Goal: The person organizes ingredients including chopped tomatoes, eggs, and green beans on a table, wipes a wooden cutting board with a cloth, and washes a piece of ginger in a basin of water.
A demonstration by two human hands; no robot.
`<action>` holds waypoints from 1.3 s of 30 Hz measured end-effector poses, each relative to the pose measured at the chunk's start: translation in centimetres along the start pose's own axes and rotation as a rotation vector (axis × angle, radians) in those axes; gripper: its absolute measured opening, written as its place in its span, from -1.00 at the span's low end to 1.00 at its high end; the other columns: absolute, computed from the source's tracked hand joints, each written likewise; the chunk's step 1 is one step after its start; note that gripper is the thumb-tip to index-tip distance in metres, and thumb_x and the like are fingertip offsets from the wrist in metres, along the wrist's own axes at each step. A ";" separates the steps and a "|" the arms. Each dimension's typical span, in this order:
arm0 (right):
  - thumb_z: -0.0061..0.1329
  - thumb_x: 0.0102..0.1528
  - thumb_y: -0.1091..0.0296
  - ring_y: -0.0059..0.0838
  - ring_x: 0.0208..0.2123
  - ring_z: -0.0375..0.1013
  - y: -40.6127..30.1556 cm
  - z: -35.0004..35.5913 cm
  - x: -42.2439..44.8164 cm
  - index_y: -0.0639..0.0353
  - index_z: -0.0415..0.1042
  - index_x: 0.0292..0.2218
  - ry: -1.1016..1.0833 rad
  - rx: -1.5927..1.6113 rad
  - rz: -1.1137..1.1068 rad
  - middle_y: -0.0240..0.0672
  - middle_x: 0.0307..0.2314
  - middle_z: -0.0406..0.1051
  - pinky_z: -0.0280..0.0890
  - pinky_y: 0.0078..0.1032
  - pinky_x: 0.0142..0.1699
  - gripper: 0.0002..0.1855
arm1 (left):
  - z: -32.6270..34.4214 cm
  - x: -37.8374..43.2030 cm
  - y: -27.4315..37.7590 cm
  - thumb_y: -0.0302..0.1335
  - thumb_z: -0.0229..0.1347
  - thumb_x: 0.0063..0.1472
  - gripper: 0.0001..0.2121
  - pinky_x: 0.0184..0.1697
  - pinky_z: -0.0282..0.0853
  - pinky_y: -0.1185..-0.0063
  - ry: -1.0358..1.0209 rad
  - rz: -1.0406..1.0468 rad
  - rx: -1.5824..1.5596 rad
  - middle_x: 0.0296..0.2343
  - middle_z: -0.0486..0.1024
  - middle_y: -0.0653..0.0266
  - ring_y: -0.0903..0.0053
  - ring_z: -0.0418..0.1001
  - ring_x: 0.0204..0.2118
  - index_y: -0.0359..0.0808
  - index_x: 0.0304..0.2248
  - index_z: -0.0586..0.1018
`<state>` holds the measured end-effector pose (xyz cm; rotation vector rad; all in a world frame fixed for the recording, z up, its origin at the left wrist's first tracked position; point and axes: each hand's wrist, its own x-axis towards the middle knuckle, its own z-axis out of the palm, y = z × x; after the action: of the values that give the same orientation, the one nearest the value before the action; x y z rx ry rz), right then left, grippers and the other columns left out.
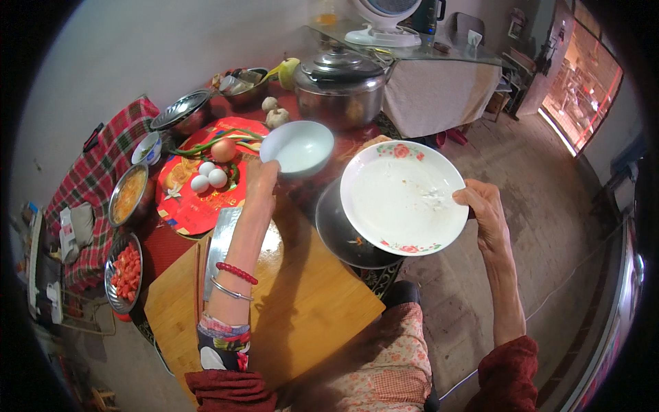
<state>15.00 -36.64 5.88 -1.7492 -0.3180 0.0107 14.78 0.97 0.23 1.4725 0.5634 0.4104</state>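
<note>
My right hand (483, 206) grips the right rim of a white plate (401, 206) with red flowers along its edge. A few small specks lie on the plate. It is held over a dark round pan (332, 226), hiding much of it. My left hand (261, 177) pinches the near left rim of a pale blue bowl (301, 147), which looks empty. Below my left forearm lies a wooden cutting board (319, 304). A cleaver (219, 237) rests on it, partly covered by the arm, and a pair of wooden chopsticks (197, 283) lies along its left side.
Eggs (208, 175), an onion (223, 150) and green onions (201, 148) sit on a red round mat (172, 208). Chopped tomato (126, 273) and orange shreds (128, 190) fill bowls at left. Garlic (277, 118) stands near a lidded steel pot (340, 98).
</note>
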 end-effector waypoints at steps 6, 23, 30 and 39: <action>-0.05 -0.12 0.27 -0.70 -0.54 0.23 -0.7 0.1 -0.3 0.34 0.46 -0.56 -0.011 0.038 0.025 -0.48 -0.66 0.34 0.07 -0.65 -0.43 -0.74 | 1.9 -1.4 -0.4 -0.59 -0.09 -0.02 -0.75 -0.53 0.57 0.44 -0.070 -0.109 -0.063 -0.57 0.34 0.18 0.22 0.52 -0.55 -0.61 -0.33 0.30; -0.07 -0.13 0.27 -0.70 -0.53 0.23 -1.9 1.7 -1.8 0.39 0.47 -0.52 -0.091 0.029 0.029 -0.47 -0.63 0.34 0.09 -0.67 -0.41 -0.71 | -0.2 -8.4 6.9 -0.23 0.02 0.18 -0.64 -0.67 0.25 0.65 -0.314 0.367 0.450 -0.68 0.47 0.28 0.63 0.40 -0.72 -0.44 -0.47 0.53; -0.06 -0.13 0.27 -0.71 -0.52 0.23 -2.8 3.6 -3.3 0.39 0.45 -0.52 -0.109 0.086 0.047 -0.49 -0.63 0.34 0.10 -0.65 -0.39 -0.72 | 0.6 -10.6 6.0 -0.42 0.10 0.10 -0.77 -0.62 0.07 0.55 -0.413 0.632 0.761 -0.77 0.27 0.26 0.67 0.15 -0.71 -0.47 -0.52 0.46; -0.09 -0.10 0.29 -0.67 -0.60 0.30 -3.4 5.5 -4.1 0.35 0.45 -0.49 -0.178 0.108 0.086 -0.43 -0.65 0.36 0.19 -0.67 -0.48 -0.74 | -1.2 -11.0 5.9 -0.35 0.13 0.09 -0.68 -0.65 0.06 0.55 -0.210 0.682 0.821 -0.82 0.21 0.28 0.69 0.15 -0.74 -0.48 -0.63 0.46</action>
<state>9.39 -31.71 7.36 -1.6564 -0.3647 0.2423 5.69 -4.02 7.28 2.4748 0.0133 0.5727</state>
